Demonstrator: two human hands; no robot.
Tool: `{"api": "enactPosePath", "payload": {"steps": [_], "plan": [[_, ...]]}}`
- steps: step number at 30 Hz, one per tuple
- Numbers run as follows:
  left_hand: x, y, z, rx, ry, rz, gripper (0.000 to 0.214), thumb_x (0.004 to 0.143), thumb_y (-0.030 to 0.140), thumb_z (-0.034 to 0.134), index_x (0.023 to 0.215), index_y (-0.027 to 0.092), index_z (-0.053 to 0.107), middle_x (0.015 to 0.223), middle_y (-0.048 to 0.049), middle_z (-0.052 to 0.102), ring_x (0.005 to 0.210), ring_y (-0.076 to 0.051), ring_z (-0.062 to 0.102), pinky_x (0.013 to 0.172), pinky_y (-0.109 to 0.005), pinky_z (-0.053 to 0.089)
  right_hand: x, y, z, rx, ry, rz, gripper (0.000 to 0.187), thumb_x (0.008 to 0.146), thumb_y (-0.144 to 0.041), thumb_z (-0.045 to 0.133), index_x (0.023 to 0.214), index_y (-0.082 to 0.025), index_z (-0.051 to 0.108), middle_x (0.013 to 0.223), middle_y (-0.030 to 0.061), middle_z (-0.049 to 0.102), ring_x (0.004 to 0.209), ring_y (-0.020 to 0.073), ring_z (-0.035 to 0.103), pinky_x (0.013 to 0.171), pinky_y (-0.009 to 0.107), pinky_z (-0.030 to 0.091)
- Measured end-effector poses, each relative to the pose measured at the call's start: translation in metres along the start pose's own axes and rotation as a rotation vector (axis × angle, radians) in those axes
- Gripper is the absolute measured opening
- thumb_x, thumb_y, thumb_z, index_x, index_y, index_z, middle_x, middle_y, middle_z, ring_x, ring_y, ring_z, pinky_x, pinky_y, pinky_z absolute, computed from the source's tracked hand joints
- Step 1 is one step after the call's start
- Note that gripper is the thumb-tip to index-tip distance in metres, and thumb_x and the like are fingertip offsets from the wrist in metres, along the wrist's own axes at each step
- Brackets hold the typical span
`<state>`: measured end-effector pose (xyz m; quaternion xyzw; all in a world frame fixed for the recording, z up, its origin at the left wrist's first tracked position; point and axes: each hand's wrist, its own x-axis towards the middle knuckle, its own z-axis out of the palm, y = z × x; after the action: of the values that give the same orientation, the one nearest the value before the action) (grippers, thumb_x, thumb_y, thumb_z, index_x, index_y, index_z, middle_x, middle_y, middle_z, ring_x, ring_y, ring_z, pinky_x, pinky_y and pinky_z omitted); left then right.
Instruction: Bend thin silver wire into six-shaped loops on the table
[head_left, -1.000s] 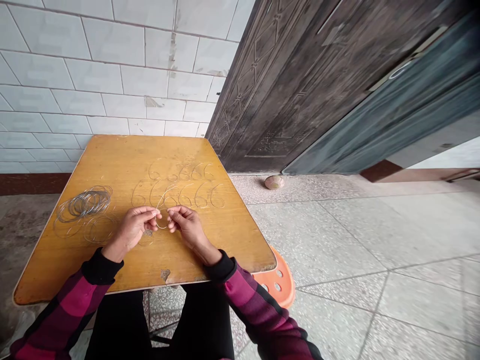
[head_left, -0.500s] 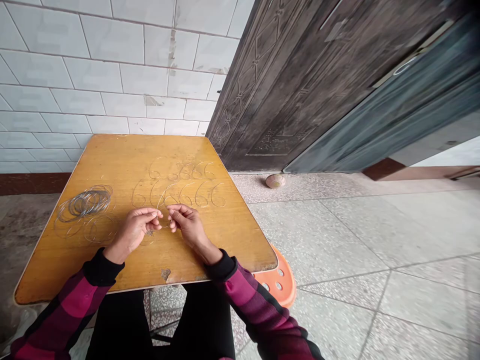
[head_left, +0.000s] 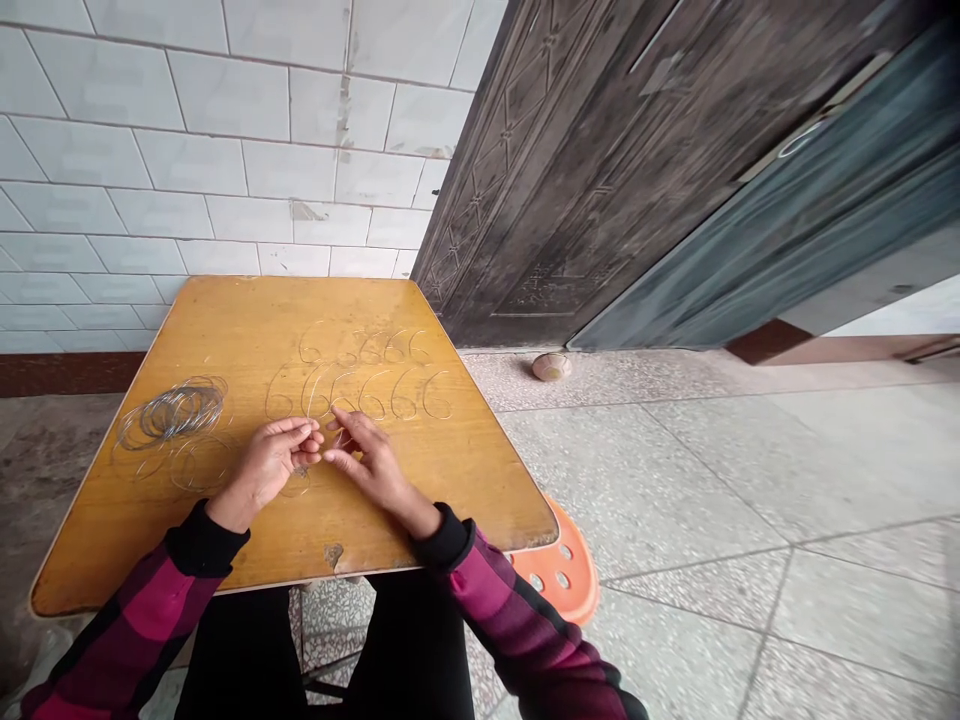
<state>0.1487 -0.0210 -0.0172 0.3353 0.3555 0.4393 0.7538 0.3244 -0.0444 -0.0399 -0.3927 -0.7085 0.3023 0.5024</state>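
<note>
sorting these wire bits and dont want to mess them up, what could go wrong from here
The thin 6-shaped wires lie loose just beyond the right hand, so a careless movement might knock them out of line. The loose wire rings beside the left hand sit close together and could snag or tangle. Wire slipping past the table edge might be hard to spot on the speckled floor.

— From where?
— Up on the wearer's own head, one camera.
— Facing?
— Forward and down, over the table (head_left: 480,480).
— How close?
— Close: left hand (head_left: 264,472) and right hand (head_left: 373,468) just below mid-frame, lap (head_left: 240,650) along the bottom edge.
— And farther off?
— Tiled wall (head_left: 225,160) at upper left, carved dark door (head_left: 600,180) at upper right, terrazzo floor (head_left: 675,480) right of the table.
</note>
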Motion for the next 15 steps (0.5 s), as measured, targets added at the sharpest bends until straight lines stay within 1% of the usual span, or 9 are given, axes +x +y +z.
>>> {"api": "enactPosePath", "payload": {"steps": [2,3,8,11,15], "plan": [[-0.0009,0.0016,0.0002,0.001,-0.014,0.004,0.02,0.064,0.022,0.078,0.078,0.009,0.07,0.071,-0.0045,0.066,0.061,-0.01,0.059,0.059,-0.022,0.051,-0.0003,0.0001,-0.0015,-0.091,-0.05,-0.09,0.06,0.082,-0.036,0.067,0.137,-0.026,0.045,0.106,0.0083,0.061,0.083,0.0155,0.06,0.072,0.03,0.054],[-0.0012,0.0019,0.0002,0.006,-0.026,0.006,0.02,0.065,0.022,0.078,0.078,0.009,0.07,0.071,-0.0045,0.065,0.061,-0.01,0.059,0.059,-0.022,0.051,0.0,0.0008,-0.0017,-0.102,-0.049,-0.108,0.06,0.083,-0.035,0.066,0.138,-0.026,0.043,0.107,0.0081,0.06,0.081,0.0152,0.059,0.071,0.03,0.054],[-0.0014,-0.0003,0.0,0.013,-0.064,0.015,0.018,0.069,0.021,0.075,0.081,0.009,0.07,0.075,-0.0049,0.065,0.063,-0.009,0.059,0.06,-0.021,0.049,0.001,0.0069,0.0015,-0.094,0.024,-0.13,0.052,0.083,-0.034,0.066,0.132,-0.028,0.049,0.099,0.0052,0.061,0.073,0.0133,0.058,0.068,0.028,0.052],[-0.001,-0.0012,0.0004,0.016,-0.062,0.023,0.018,0.069,0.022,0.075,0.081,0.009,0.069,0.075,-0.0044,0.065,0.062,-0.009,0.057,0.06,-0.022,0.048,-0.0002,0.0085,0.0035,-0.137,0.054,-0.14,0.051,0.083,-0.036,0.066,0.13,-0.026,0.05,0.095,0.0047,0.062,0.072,0.0138,0.058,0.068,0.029,0.052],[-0.0013,-0.0008,0.0008,0.026,-0.059,0.026,0.019,0.07,0.024,0.075,0.081,0.009,0.068,0.073,-0.0038,0.064,0.06,-0.008,0.056,0.058,-0.022,0.047,-0.0032,0.0074,0.0057,-0.189,0.084,-0.137,0.052,0.083,-0.037,0.066,0.131,-0.025,0.049,0.093,0.0046,0.061,0.068,0.013,0.057,0.064,0.027,0.052]]}}
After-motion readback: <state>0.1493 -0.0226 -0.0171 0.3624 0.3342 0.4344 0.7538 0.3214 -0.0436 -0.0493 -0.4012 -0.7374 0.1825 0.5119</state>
